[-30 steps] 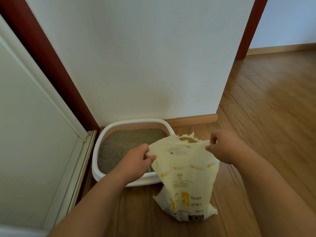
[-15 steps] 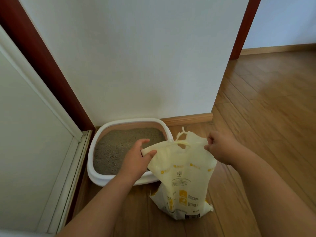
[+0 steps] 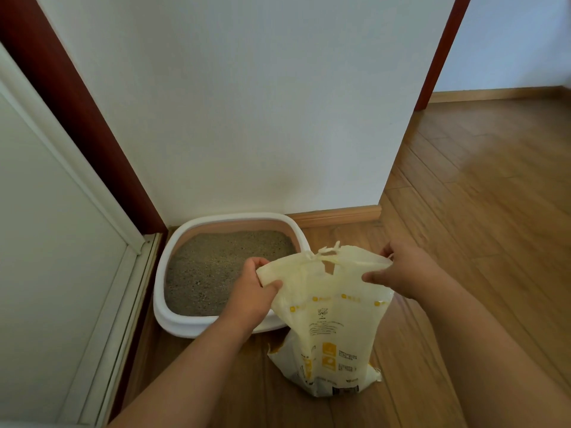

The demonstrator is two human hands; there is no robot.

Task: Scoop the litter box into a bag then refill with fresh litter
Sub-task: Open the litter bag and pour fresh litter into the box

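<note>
A white litter box with a pinkish inner wall sits on the floor against the wall, holding grey litter. To its right stands a pale yellow litter bag with yellow print, its torn top pulled upward. My left hand pinches the bag's top left corner, over the box's right front corner. My right hand pinches the top right corner. The two hands stretch the bag's mouth between them. The bag's bottom rests on the floor.
A white wall stands right behind the box, with a wooden baseboard. A white sliding door and its frame close off the left. Wood floor stretches to the right, toward a doorway with dark red trim.
Both hands keep hold of the bag's top corners. The bag's mouth has been pulled a little wider, and my right thumb now shows in front of the bag's edge.
</note>
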